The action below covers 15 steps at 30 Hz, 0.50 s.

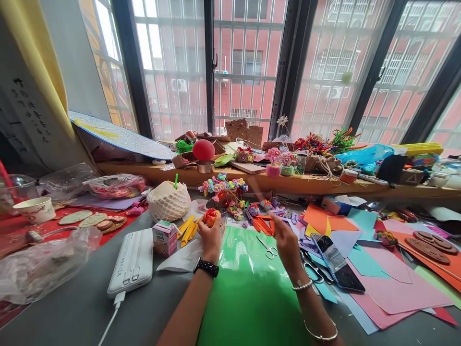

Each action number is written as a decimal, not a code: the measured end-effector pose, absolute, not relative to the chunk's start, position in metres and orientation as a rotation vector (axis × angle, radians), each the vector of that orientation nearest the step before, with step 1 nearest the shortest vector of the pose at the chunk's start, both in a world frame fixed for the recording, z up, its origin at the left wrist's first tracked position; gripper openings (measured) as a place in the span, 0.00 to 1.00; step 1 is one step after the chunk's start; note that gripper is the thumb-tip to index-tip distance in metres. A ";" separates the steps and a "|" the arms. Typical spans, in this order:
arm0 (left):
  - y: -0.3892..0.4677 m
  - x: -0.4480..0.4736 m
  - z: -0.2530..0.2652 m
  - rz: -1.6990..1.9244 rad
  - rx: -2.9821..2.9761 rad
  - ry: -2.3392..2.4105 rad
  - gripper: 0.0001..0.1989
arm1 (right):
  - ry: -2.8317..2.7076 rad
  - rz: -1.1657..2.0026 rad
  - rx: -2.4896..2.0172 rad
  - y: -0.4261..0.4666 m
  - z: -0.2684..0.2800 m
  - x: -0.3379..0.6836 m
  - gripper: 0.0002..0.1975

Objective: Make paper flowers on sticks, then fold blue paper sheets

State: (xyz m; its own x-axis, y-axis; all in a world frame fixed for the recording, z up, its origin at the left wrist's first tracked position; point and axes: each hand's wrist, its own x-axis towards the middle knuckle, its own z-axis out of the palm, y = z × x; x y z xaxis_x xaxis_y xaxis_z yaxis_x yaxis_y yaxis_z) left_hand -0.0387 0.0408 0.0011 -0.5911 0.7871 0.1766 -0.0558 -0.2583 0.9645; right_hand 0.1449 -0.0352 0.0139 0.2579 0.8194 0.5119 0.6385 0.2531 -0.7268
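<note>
Below barred windows, cluttered grey table; left fingers grasping red-orange piece; right fingers, cannot tell.

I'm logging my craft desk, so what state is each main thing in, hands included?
Left hand, gripping the paper flower
Right hand, raised, grip unclear
Green sheet, lying flat
Small scissors, resting on the green sheet
Phone, face up, looks dark
Power bank, cable plugged in
Coconut, green straw standing in it
Pink carton, upright

My left hand raised, fingers curled in a grip, my right hand apart, fingers forward, forearms bare.
</note>
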 end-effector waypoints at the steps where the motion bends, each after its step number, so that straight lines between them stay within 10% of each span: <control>1: 0.040 -0.038 0.003 1.911 0.887 1.428 0.18 | -1.665 0.316 -1.530 -0.035 0.011 0.141 0.17; 15: 0.033 -0.035 0.004 1.864 1.098 1.462 0.21 | -1.717 0.685 -1.491 -0.029 0.002 0.133 0.18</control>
